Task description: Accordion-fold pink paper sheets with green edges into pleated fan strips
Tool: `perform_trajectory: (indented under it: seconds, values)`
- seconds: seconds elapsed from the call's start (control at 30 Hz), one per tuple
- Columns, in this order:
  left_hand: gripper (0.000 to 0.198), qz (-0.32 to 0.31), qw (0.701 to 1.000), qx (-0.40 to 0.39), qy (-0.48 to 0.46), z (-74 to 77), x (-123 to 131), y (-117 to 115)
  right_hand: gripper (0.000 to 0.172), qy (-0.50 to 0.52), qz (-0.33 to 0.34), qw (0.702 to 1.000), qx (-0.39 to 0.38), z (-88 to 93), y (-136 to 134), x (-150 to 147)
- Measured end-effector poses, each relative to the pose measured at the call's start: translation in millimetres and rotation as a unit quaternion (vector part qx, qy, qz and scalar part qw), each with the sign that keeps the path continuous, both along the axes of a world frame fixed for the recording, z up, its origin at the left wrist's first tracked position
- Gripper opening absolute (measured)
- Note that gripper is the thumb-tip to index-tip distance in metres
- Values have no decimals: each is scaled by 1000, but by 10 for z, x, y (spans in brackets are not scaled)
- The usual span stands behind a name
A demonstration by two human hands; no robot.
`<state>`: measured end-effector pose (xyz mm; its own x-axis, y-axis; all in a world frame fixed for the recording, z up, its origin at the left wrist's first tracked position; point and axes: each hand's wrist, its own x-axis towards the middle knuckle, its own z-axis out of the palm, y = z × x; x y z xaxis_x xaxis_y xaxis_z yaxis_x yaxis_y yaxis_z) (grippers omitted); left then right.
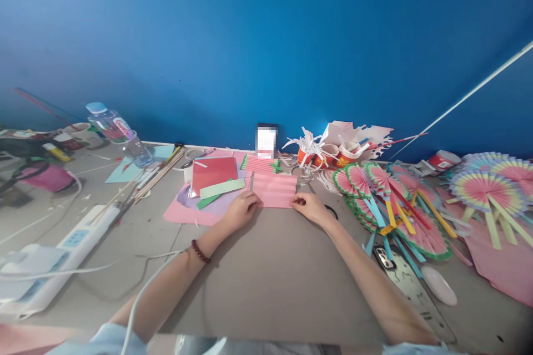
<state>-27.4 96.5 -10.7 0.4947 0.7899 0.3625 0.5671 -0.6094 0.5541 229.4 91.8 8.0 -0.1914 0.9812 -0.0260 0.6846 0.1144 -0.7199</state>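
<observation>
A sheet of pink paper [275,188] with crosswise creases lies on the table in front of me. My left hand [245,206] pinches its near left corner, fingers closed. At the near right corner my right hand [308,206] grips the same sheet between thumb and fingertips. Just beyond the sheet rests a pleated pink strip with green edges [260,163]. Left of my left hand are a light green paper strip [222,188], a darker green strip [208,201] and a red packet [214,172], on top of pink and purple paper.
Folded paper fans [387,194] crowd the right side, near a phone [410,283] and a white mouse [438,285]. Paper cups [347,154] with strips stand by the wall. On the left are a tilted plastic bottle [120,133], a power strip [79,238] and a white cable [141,294].
</observation>
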Motion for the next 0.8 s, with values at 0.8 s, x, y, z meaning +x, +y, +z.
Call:
perform_trajectory:
  seconds: [0.8]
  values:
    - [21, -10, 999, -39, -5, -30, -27, 34, 10, 17, 2, 1000, 7, 17, -48, -28]
